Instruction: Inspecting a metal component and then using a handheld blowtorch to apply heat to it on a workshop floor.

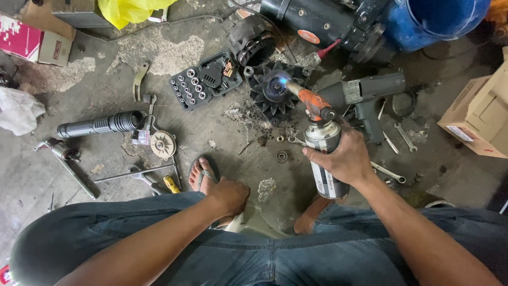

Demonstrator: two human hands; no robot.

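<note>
Right hand (343, 157) wraps the gas torch canister (324, 159) at frame centre-right, flame on the finned alternator part (275, 89) (hot, heavy, rigid; grip canister only, likely slick metal); left hand (228, 195) fisted on knee, holding nothing.

A black socket set (203, 79) lies open on the concrete floor (74, 79), up and to the left of the fingers. Farther left a black ribbed cylinder (100, 125) lies on its side, with a small toothed disc (162, 144) just beside its near end. A grey power tool (368, 95) rests just above the fingers, and loose spanners (405, 136) are scattered to their right. A cardboard box (479, 117) sits at the far right edge. A yellow plastic bag (129, 9) and a blue drum (434, 21) lie well beyond the fingers, along the top.
</note>
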